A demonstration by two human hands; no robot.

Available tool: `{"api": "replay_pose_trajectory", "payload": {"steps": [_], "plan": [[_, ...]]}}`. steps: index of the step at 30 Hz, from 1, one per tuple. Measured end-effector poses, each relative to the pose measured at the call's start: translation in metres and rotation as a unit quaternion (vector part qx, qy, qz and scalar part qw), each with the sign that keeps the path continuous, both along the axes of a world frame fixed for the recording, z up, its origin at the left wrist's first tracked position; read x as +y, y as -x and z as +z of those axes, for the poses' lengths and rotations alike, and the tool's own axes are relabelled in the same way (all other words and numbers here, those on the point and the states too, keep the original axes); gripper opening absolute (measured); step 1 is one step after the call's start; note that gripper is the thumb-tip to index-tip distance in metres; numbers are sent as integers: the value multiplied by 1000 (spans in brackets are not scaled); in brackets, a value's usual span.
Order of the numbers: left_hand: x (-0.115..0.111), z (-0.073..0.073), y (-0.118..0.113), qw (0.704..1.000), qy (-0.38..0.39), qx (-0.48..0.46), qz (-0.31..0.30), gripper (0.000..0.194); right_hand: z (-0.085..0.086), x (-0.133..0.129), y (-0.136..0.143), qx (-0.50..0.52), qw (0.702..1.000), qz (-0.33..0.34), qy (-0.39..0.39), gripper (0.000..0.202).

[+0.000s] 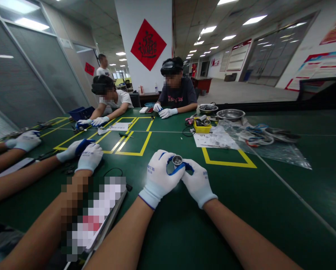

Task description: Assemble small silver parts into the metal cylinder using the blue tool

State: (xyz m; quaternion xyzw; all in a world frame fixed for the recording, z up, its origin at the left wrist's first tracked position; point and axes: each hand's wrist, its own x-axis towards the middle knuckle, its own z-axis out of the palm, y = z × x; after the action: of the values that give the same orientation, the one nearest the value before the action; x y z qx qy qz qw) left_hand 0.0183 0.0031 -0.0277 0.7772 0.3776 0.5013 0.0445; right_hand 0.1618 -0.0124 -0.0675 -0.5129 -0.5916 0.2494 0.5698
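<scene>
Above the green table [173, 240], my left hand [160, 172], in a white glove with blue fingers and palm, grips a small round metal part [177, 160]. The part's open face is toward me and shows dark holes or recesses inside a silvery rim; its exact kind is unclear. My right hand [197, 182], gloved alike, is closed at the part's lower right edge. Its thumb and fingers curl in against the part and meet my left thumb. The right fingertips are partly hidden.
Ahead right are a yellow bin [202, 128] of parts, a white sheet [214, 140], metal bowls [230, 114] and a plastic bag with cables [269, 137]. Yellow tape marks the table. A co-worker's gloved hands [90, 155] are close on my left; other people work across the table.
</scene>
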Motion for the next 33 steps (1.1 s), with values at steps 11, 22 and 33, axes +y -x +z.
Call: {"api": "replay_pose_trajectory", "payload": {"steps": [11,22,33], "plan": [[1,-1,-1,1000,4,-5,-1,17,-7,3,0,-84,995,29,-53,24],[2,1,2,1000,4,-18,14,16,0,1,1,-75,995,33,-57,21],[8,4,6,989,22,-122,85,12,0,-3,2,-136,981,17,-139,27]]}}
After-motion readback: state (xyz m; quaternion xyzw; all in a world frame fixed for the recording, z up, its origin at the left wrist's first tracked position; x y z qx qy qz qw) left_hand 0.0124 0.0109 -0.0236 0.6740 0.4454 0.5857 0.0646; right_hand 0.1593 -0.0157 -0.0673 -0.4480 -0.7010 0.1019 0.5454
